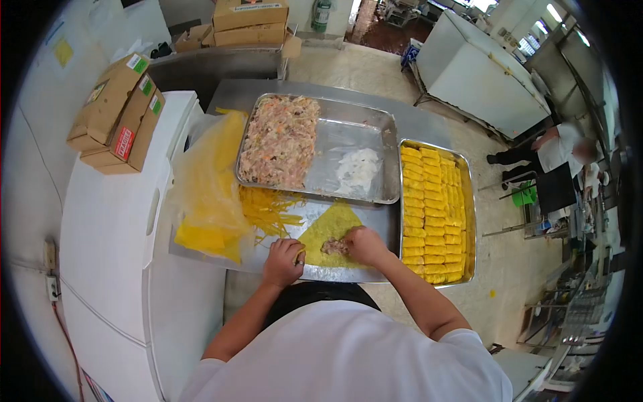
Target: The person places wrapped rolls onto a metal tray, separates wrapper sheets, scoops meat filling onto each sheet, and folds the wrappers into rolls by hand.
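A yellow wrapper sheet [333, 224] lies on the metal table with a small heap of meat filling [333, 247] on it. My right hand [364, 246] is closed at the right end of the filling; whether it holds any is hidden. At the sheet's left corner, my left hand [284, 261] is closed, with a bit of yellow showing at its fingers. Beyond the sheet stands a metal tray [392, 157] with meat mixture [280, 142] on its left side and white paste [358, 170] on its right. Rows of yellow rolls [432, 214] fill a second tray.
A plastic bag with yellow sheets [211, 194] and yellow strips [268, 211] lie left of the sheet. Cardboard boxes [120, 117] sit on a white freezer [110, 221] at left. Another person [559, 151] stands far right near racks.
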Motion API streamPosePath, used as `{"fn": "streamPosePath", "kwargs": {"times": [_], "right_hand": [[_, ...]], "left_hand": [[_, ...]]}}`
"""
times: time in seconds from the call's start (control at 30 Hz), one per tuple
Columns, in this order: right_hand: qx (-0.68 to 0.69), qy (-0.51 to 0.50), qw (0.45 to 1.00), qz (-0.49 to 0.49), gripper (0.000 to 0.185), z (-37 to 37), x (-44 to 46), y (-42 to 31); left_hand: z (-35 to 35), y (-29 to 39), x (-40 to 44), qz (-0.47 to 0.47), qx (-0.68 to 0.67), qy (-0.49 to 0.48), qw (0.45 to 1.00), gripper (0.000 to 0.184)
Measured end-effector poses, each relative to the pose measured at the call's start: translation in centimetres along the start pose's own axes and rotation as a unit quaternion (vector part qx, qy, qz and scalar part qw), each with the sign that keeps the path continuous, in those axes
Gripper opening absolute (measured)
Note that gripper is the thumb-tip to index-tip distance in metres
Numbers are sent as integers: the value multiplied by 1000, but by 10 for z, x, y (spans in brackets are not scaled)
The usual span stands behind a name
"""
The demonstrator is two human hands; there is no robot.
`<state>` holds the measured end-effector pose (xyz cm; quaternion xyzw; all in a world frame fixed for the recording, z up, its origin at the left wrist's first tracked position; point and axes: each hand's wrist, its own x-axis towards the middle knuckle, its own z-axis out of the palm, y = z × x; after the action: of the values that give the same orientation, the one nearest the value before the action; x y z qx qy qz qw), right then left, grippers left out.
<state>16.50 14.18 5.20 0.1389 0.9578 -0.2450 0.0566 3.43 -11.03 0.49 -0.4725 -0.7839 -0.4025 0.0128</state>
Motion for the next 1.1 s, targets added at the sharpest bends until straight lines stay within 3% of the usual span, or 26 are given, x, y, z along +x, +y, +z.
{"fn": "streamPosePath", "kwargs": {"times": [0.17,0.37,0.47,0.57,0.73,0.87,0.93,0.97,1.1], "right_hand": [[-101,49,993,-44,13,2,-20,-3],[-86,138,987,7,12,10,-30,-12],[-86,81,993,-10,11,21,-35,-6],[2,202,979,26,9,5,-40,-28],[-31,164,986,-4,10,9,-43,-33],[23,218,976,-3,12,2,-37,-38],[26,137,990,26,13,12,-38,-26],[29,94,994,41,14,20,-40,-19],[52,211,959,182,17,-6,-52,-16]], "left_hand": [[1,-7,-4,15,-36,22,999,21],[-5,14,5,-43,50,-9,998,30],[-2,14,5,-58,73,-27,995,30],[4,8,4,-67,73,-61,993,28],[6,8,8,-64,22,-65,996,25],[14,18,9,-223,-41,-69,971,29],[24,13,10,-271,-101,-26,957,36],[23,11,7,-301,-94,-50,948,41],[18,3,7,-376,-95,-112,915,53]]}}
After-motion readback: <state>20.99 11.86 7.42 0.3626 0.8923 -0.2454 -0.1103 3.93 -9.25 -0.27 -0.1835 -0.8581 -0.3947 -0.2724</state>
